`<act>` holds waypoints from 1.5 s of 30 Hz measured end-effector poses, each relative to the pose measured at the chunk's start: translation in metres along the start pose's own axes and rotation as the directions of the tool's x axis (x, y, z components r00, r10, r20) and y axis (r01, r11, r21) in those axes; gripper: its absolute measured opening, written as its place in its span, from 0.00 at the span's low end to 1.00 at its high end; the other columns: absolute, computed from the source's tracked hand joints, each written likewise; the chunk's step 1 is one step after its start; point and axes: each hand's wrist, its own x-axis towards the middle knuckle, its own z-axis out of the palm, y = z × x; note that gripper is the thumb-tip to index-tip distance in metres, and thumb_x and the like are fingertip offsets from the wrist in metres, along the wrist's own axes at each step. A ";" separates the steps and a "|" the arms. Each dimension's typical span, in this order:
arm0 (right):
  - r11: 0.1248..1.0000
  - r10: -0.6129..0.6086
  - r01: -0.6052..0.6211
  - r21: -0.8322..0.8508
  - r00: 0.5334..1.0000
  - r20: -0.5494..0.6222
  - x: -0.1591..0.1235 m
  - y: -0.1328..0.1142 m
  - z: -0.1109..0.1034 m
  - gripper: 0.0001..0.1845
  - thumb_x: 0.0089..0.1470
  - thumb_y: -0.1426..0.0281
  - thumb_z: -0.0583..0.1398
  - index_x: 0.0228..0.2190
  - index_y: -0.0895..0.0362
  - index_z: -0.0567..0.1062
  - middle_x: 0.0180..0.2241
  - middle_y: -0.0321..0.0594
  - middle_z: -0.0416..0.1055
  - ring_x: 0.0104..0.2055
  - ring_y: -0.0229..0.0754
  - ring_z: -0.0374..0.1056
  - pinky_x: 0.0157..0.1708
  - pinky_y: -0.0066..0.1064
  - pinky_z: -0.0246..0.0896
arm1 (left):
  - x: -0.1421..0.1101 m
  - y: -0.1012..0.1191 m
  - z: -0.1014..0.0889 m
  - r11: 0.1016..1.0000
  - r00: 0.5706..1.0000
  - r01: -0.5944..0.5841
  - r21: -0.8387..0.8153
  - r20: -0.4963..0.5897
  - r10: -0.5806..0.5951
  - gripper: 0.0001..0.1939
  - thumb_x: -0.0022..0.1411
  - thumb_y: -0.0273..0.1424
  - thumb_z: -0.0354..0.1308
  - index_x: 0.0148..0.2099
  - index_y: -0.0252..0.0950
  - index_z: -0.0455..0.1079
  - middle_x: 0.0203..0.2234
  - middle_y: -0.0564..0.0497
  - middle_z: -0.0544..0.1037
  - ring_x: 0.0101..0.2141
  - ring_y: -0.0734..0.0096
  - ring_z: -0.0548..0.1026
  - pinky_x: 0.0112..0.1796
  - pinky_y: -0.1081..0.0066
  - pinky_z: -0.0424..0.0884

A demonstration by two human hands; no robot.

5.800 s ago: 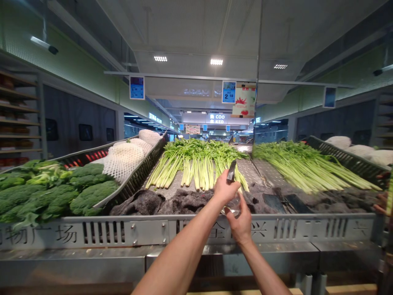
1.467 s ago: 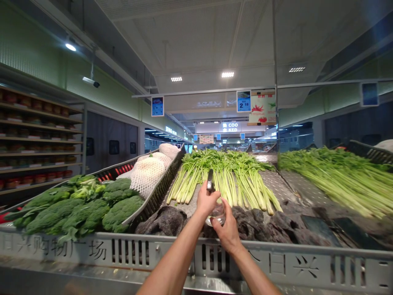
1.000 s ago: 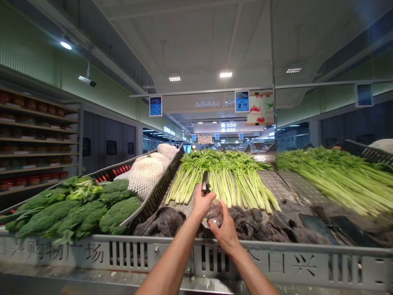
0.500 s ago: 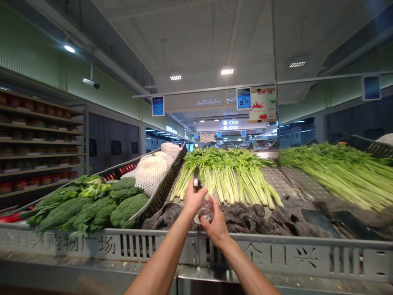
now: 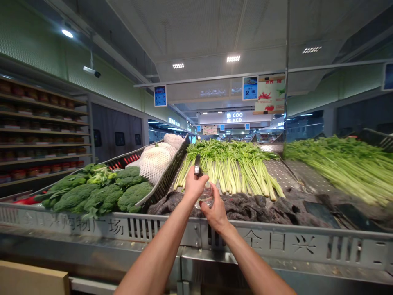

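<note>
Above the grey rim (image 5: 192,236), a clear bottle (image 5: 208,200) is held before the celery (image 5: 229,178).
Left hand (image 5: 194,184) closes round its black-topped neck; right hand (image 5: 217,209) curls on its body, hiding much of it. Patterned metal (image 5: 273,169) leaves room rightward. Earlier the bottle fronted the celery's right end, now its left.

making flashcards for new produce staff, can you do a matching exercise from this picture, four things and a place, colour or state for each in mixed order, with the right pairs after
1. clear spray bottle
2. broccoli
3. celery
4. cloth

A. leafy tops at the back, pale stalks toward the front
B. crumpled, dark grey
C. held between the left hand and the right hand
D. dark green heads, at the left

Pairs: 1-C, 2-D, 3-A, 4-B
</note>
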 end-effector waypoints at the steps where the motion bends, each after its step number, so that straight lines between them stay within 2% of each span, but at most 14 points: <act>1: 1.000 0.004 -0.004 0.004 1.000 0.000 0.000 0.000 -0.001 0.34 0.39 0.66 0.55 0.50 0.60 0.53 0.43 0.45 0.63 0.44 0.43 0.60 0.44 0.34 0.55 | 0.000 -0.001 0.002 1.000 1.000 -0.004 0.013 -0.002 0.004 0.09 0.37 0.27 0.54 0.27 0.35 0.61 0.17 0.59 0.63 0.20 0.79 0.61 0.25 0.78 0.57; 7: 0.998 0.051 -0.052 -0.030 0.999 -0.020 -0.001 0.001 -0.010 0.35 0.38 0.66 0.55 0.49 0.62 0.53 0.45 0.46 0.62 0.44 0.44 0.60 0.44 0.35 0.55 | 0.000 -0.003 0.012 0.997 1.000 0.009 0.071 0.007 -0.010 0.07 0.38 0.29 0.54 0.25 0.36 0.59 0.15 0.59 0.60 0.18 0.80 0.58 0.22 0.78 0.53; 11: 0.998 0.059 -0.060 -0.027 0.998 -0.032 0.000 0.003 -0.017 0.36 0.38 0.65 0.55 0.50 0.62 0.53 0.45 0.47 0.62 0.45 0.44 0.60 0.44 0.34 0.55 | -0.002 0.001 0.018 0.995 0.999 -0.025 0.098 0.038 0.021 0.07 0.39 0.29 0.53 0.25 0.36 0.58 0.16 0.59 0.60 0.18 0.81 0.57 0.20 0.78 0.52; 21: 0.996 0.057 -0.063 -0.065 0.994 -0.094 0.001 0.002 -0.040 0.35 0.39 0.64 0.55 0.49 0.63 0.53 0.44 0.49 0.61 0.45 0.45 0.60 0.44 0.36 0.54 | -0.006 0.013 0.040 0.993 0.992 -0.047 0.106 0.117 0.035 0.07 0.41 0.29 0.54 0.27 0.36 0.60 0.17 0.57 0.63 0.20 0.79 0.60 0.22 0.78 0.54; 26: 0.987 0.102 -0.116 -0.110 0.986 -0.129 -0.002 0.005 -0.052 0.35 0.39 0.64 0.55 0.49 0.64 0.53 0.44 0.50 0.62 0.44 0.46 0.60 0.43 0.39 0.55 | -0.011 0.018 0.055 0.994 0.985 -0.014 0.112 0.171 -0.005 0.08 0.41 0.28 0.52 0.29 0.36 0.62 0.18 0.57 0.64 0.19 0.79 0.60 0.22 0.78 0.56; 33: 0.984 0.091 -0.112 -0.138 0.985 -0.145 -0.007 0.013 -0.064 0.35 0.39 0.64 0.54 0.50 0.63 0.53 0.46 0.50 0.59 0.47 0.47 0.58 0.45 0.39 0.53 | -0.016 0.011 0.068 0.992 0.983 -0.004 0.127 0.181 -0.020 0.08 0.41 0.30 0.53 0.28 0.36 0.60 0.17 0.58 0.63 0.19 0.79 0.59 0.22 0.78 0.54; 40: 0.988 0.060 -0.081 -0.133 0.986 -0.155 -0.006 0.011 -0.072 0.35 0.40 0.63 0.55 0.50 0.62 0.52 0.47 0.50 0.58 0.48 0.46 0.57 0.46 0.37 0.52 | -0.018 0.019 0.075 0.987 0.983 -0.035 0.159 0.185 0.005 0.10 0.41 0.30 0.53 0.30 0.37 0.61 0.19 0.57 0.65 0.20 0.79 0.60 0.22 0.78 0.55; 45: 0.984 0.086 -0.111 -0.139 0.981 -0.174 -0.008 0.016 -0.077 0.36 0.40 0.61 0.55 0.50 0.64 0.52 0.47 0.51 0.59 0.48 0.46 0.58 0.46 0.36 0.53 | -0.020 0.019 0.083 0.983 0.977 -0.051 0.178 0.215 0.011 0.10 0.41 0.31 0.53 0.31 0.37 0.63 0.21 0.56 0.67 0.22 0.77 0.63 0.24 0.77 0.57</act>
